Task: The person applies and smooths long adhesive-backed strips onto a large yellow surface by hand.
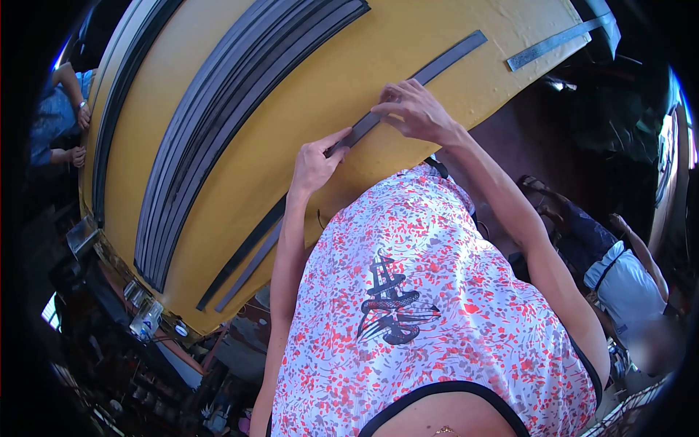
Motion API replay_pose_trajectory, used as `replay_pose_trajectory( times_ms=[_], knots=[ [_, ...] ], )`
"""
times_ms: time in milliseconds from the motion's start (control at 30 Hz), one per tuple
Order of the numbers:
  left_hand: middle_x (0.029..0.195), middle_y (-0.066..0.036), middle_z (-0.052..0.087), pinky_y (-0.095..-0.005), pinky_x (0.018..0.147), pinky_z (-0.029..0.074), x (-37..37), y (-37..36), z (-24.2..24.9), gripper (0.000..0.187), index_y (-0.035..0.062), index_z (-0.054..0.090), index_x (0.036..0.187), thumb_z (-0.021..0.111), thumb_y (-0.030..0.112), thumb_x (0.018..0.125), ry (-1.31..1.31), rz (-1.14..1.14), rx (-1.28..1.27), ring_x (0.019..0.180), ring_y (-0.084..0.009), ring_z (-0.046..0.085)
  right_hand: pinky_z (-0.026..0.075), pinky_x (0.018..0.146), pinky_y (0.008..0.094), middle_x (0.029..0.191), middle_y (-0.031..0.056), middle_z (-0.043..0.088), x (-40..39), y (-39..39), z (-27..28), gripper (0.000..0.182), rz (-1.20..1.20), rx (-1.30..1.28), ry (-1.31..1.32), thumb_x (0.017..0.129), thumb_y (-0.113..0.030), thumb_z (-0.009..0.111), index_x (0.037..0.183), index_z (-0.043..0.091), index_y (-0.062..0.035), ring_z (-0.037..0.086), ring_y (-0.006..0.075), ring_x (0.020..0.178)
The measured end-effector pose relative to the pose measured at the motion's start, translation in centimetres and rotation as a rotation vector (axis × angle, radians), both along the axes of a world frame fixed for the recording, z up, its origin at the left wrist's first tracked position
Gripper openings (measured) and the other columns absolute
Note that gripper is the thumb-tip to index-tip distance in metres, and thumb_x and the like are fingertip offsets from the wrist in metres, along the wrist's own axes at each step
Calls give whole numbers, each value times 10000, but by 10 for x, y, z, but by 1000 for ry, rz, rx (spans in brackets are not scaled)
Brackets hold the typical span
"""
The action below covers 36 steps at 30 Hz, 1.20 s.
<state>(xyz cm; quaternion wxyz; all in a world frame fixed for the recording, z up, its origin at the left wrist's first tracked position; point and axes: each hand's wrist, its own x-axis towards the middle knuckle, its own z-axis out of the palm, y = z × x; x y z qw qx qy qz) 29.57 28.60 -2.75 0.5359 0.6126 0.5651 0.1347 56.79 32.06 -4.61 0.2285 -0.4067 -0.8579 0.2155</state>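
You have no readable words, labels or numbers here. The only mark is a black brush-style emblem (pixel 393 302) on the front of your floral shirt (pixel 437 291), below the yellow bench (pixel 306 95); you cannot make out any letters in it.

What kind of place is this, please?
Probably a small workshop: a yellow worktable carries a stack of dark strips, both hands press one strip flat, and another person works nearby.

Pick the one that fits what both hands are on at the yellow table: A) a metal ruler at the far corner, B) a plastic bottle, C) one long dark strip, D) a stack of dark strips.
C: the left hand and the right hand both pinch one long dark strip lying on the yellow table.
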Motion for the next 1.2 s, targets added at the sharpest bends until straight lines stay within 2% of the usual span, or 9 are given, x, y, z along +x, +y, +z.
replay_pose_trajectory(
  times_ms=[500, 767, 833, 900, 933, 1000, 1033, 1100, 1200],
  knots=[
    [714, -65, 679, -274, 659, 494, 0, 1, -4, 409, 124, 688, 1282, 644, 99, 875, 1, 12, 0, 644, -105, 611, 432, 873, 377, 952, 21, 607, -10, -3, -3, 166, -34, 38, 33, 811, -153, 723, 974, 727, -186, 601, 213, 941],
    [746, -46, 678, -250, 648, 485, -1, 3, -1, 423, 85, 678, 1291, 627, 47, 873, 23, -17, -8, 668, -81, 600, 436, 876, 380, 996, 21, 632, -18, -6, -5, 196, -11, 26, -21, 834, -171, 731, 1029, 726, -175, 607, 217, 985],
    [732, -73, 692, -275, 659, 497, 0, 2, -3, 414, 130, 687, 1282, 646, 86, 873, 18, -5, -2, 646, -106, 614, 435, 877, 382, 1013, 21, 633, -19, -10, -4, 207, -16, 25, -18, 832, -167, 730, 1038, 721, -171, 605, 219, 992],
    [754, -79, 705, -276, 663, 500, -2, 2, -7, 411, 128, 686, 1283, 654, 84, 875, 0, -4, 4, 653, -106, 621, 421, 1024, 411, 1266, 53, 610, -24, -18, -7, 350, 0, 26, -105, 854, -225, 727, 1196, 675, -176, 573, 247, 1177],
    [776, -86, 717, -277, 668, 504, -2, 1, -10, 409, 126, 685, 1283, 661, 83, 877, -20, -5, 11, 661, -106, 627, 421, 1024, 411, 1266, 53, 610, -28, -25, -7, 350, -2, 24, -109, 854, -225, 727, 1196, 675, -176, 573, 247, 1177],
    [797, -90, 727, -276, 673, 507, -3, 0, -16, 404, 127, 683, 1285, 670, 87, 884, -39, 11, 21, 666, -104, 633, 285, 1203, 434, 1538, 79, 430, -36, -37, -8, 505, 35, 100, -172, 918, -385, 651, 1393, 572, -230, 423, 258, 1405],
    [818, -95, 737, -275, 677, 511, -4, -1, -18, 399, 127, 681, 1287, 678, 91, 890, -52, 30, 32, 672, -103, 638, 285, 1203, 434, 1538, 79, 430, -33, -40, -13, 505, 34, 99, -176, 918, -385, 651, 1393, 572, -230, 423, 258, 1405],
    [795, -83, 727, -271, 666, 503, 0, 1, -7, 396, 135, 680, 1291, 684, 98, 896, -36, 17, 2, 665, -94, 628, 165, 1256, 447, 1648, 60, 233, -26, -41, -19, 622, 74, -13, -259, 960, -528, 544, 1514, 426, -269, 265, 255, 1501],
    [741, -55, 695, -263, 633, 477, 1, 0, -3, 397, 151, 679, 1297, 693, 110, 903, 6, 4, -26, 643, -74, 594, 176, 1249, 442, 1645, 63, 241, -1, -36, -21, 609, 6, 35, -249, 976, -561, 488, 1527, 397, -319, 257, 263, 1503]
  ],
)
